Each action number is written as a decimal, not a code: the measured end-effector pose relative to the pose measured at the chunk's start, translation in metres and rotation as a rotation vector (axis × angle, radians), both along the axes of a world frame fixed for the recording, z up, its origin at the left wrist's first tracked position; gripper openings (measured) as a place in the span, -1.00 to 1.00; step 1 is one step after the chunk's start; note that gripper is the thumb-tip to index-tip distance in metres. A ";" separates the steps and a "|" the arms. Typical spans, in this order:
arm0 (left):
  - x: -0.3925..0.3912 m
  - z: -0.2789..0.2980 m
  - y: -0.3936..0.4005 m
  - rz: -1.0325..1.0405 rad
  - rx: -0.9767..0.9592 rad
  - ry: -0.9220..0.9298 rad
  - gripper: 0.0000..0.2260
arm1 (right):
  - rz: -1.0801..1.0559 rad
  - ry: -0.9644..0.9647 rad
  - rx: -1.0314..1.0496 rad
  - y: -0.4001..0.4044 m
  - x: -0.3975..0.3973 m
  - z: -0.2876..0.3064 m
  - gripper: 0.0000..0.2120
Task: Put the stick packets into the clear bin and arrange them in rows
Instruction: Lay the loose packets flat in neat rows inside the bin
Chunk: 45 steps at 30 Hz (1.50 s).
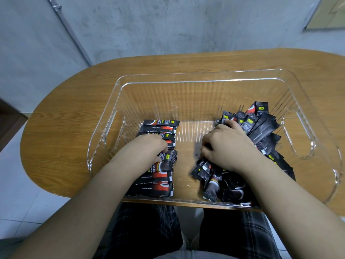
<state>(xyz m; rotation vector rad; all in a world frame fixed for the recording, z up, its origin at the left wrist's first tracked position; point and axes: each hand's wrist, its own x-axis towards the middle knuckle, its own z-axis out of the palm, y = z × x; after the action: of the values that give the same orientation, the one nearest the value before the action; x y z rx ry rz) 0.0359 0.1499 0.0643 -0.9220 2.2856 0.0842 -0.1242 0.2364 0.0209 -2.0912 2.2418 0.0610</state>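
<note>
A clear ribbed bin (186,79) stands on the wooden table. Inside it on the left, black and red stick packets (160,128) lie flat in a neat row running from far to near. My left hand (149,148) rests on the middle of that row, fingers curled down onto the packets. On the right side lies a loose, jumbled pile of the same packets (261,128), some tilted against the bin's wall. My right hand (227,144) sits on top of that pile, its fingers curled into the packets near the pile's left edge.
The oval wooden table (65,113) stands against a grey concrete wall (168,25). The bin has cut-out handles on its left and right walls. A bare strip of bin floor (186,139) lies between the row and the pile. My legs are under the table's near edge.
</note>
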 end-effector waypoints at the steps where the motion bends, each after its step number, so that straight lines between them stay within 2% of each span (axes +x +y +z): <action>1: 0.003 -0.002 0.000 -0.025 -0.033 0.030 -0.63 | 0.000 -0.002 0.000 0.000 0.000 0.000 -0.72; 8: 0.016 -0.018 -0.010 -0.076 -0.071 0.119 -0.67 | 0.003 0.001 -0.001 0.001 0.000 0.001 -0.72; 14: 0.007 -0.005 -0.015 0.029 0.022 -0.008 -0.61 | 0.004 0.002 0.001 0.000 0.001 0.002 -0.70; 19: 0.018 -0.004 -0.022 0.184 0.014 0.128 -0.77 | 0.006 0.005 0.004 0.000 0.001 0.002 -0.71; 27: 0.006 0.005 -0.020 0.159 0.046 -0.056 -0.79 | 0.006 -0.003 0.005 0.000 0.001 0.002 -0.72; 31: 0.012 0.002 -0.019 0.080 0.028 0.076 -0.77 | 0.006 0.008 0.009 0.000 0.000 0.002 -0.72; 34: 0.013 -0.002 -0.008 -0.075 -0.004 0.357 -0.85 | 0.003 0.007 0.013 0.000 0.001 0.002 -0.73; 37: -0.006 -0.005 0.012 -0.074 0.097 0.582 -0.85 | -0.003 0.009 0.008 -0.001 0.001 0.002 -0.74; 41: -0.029 -0.020 0.027 0.031 0.249 0.505 -0.82 | -0.013 0.012 -0.009 -0.001 0.002 0.001 -0.73; 45: -0.032 -0.028 0.031 0.162 0.337 0.545 -0.84 | -0.011 0.012 -0.011 -0.001 0.001 0.001 -0.74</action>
<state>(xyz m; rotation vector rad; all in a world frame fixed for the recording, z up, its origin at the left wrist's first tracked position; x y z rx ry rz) 0.0043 0.1811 0.0360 -0.9842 2.5567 0.8573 -0.1232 0.2356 0.0215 -2.0899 2.2650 0.0607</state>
